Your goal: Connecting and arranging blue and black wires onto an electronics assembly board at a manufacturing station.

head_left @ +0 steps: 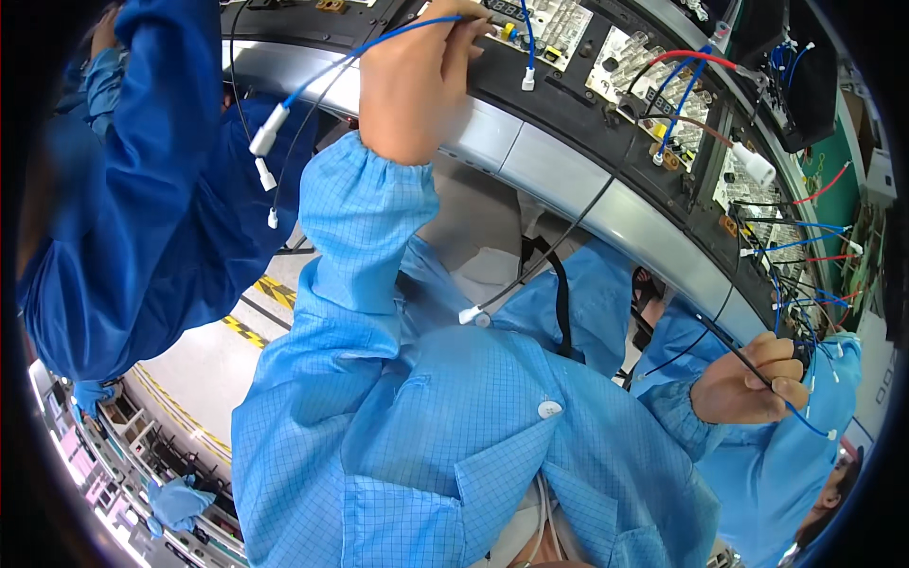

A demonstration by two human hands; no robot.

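My left hand is raised at the upper middle over the black fixtures, its fingers closed in a pinch. A blue wire runs across it to the fingertips and hangs to the left, ending in a large white connector. At the lower right my right hand is closed around a lead, black along most of its length. Its blue end, with a small white terminal, sticks out below the fingers. Circuit boards with clear parts and small displays sit in the fixtures.
A silver rail edges the line of fixtures. A black wire with a white connector hangs over it toward my chest. Loose wires crowd the right end beside a white plug. A person in dark blue stands close at left; another in light blue, at right.
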